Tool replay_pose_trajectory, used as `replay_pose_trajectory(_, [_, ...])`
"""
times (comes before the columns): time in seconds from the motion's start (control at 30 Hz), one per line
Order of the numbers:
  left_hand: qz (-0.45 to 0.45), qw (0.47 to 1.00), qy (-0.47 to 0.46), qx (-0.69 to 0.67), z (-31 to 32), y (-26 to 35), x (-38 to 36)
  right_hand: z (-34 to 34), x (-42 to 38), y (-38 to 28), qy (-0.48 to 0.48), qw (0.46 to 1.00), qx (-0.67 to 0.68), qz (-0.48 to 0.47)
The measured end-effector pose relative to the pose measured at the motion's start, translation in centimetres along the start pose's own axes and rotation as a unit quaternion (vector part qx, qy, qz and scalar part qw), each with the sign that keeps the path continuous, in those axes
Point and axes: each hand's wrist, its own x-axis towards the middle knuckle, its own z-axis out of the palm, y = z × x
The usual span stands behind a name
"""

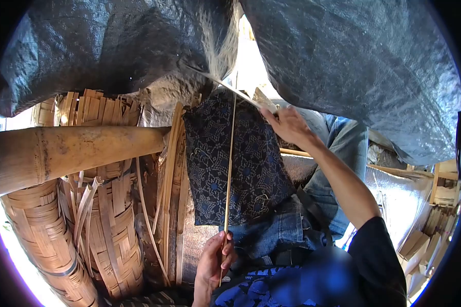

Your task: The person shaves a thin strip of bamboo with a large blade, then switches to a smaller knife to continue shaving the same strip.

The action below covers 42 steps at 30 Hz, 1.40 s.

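Observation:
My left hand (216,258), low in the middle of the view, is closed around the lower end of a long thin bamboo strip (229,176). The strip runs up and away over a dark blue patterned cloth (241,163) spread across my lap. Up at the far end of the strip, my right hand (292,127) is closed on a knife with a long, narrow blade (230,88). The blade slants to the upper left and crosses the strip near its top. The knife's handle is mostly hidden by my fingers.
A thick bamboo pole (82,153) juts in from the left. Below it stand woven bamboo baskets (41,230) with loose strips sticking out. Dark plastic sheeting (353,66) hangs low overhead. Bamboo pieces (420,250) lie at the right.

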Motion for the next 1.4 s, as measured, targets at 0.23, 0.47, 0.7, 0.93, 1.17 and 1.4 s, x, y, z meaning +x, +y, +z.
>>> replay_pose_trajectory(0.23, [0.011,0.997,-0.004,0.076,1.1,0.6,2.1,-1.0,-7.6,-0.7,-0.031,0.996,0.069,-0.056])
replay_pose_trajectory(0.47, [0.067,0.976,0.048,0.2,1.6,0.1,1.1,0.1,-6.7,-0.8,0.012,0.996,0.01,-0.083])
replay_pose_trajectory(0.7, [0.102,0.927,0.078,0.353,1.8,-0.1,0.1,0.4,-3.1,-0.9,-0.016,0.994,0.105,0.023])
replay_pose_trajectory(0.93, [0.184,0.736,0.104,0.643,3.2,1.5,0.8,-3.4,-8.8,-2.9,-0.187,0.931,0.266,0.163])
replay_pose_trajectory(1.17, [0.13,0.868,0.013,0.479,2.5,3.2,3.8,-0.6,-13.3,1.7,-0.064,0.985,0.041,-0.154])
replay_pose_trajectory(1.4, [0.12,0.93,-0.006,0.347,4.5,2.3,6.4,-1.5,-13.4,-0.2,0.032,0.989,0.014,-0.143])
